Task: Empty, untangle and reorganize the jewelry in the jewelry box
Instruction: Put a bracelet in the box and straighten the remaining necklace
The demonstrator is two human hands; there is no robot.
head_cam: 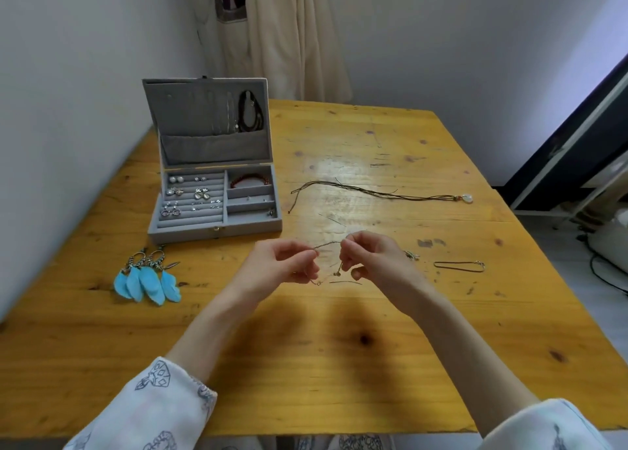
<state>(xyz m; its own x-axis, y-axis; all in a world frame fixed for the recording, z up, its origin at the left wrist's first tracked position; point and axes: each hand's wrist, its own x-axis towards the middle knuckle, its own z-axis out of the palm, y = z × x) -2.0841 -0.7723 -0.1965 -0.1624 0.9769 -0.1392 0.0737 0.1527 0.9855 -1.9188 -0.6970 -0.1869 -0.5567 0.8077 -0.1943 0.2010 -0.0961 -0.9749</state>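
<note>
A thin metal chain point(328, 244) stretches between my left hand point(282, 262) and my right hand point(370, 255), just above the wooden table point(339, 364). Both hands pinch it with thumb and forefinger, and its loose ends with small clasps dangle below the fingers. The grey jewelry box point(217, 230) stands open at the left. Its tray holds several earrings and a red bead bracelet point(249, 179). Dark bead necklaces point(250, 111) and thin chains hang inside the raised lid.
Blue feather earrings point(147, 284) lie in front of the box. A brown cord necklace with a pale pendant point(467, 198) stretches across the table's right half. A thin bracelet point(458, 266) and a small charm point(411, 255) lie right of my right hand. Walls and a curtain stand behind.
</note>
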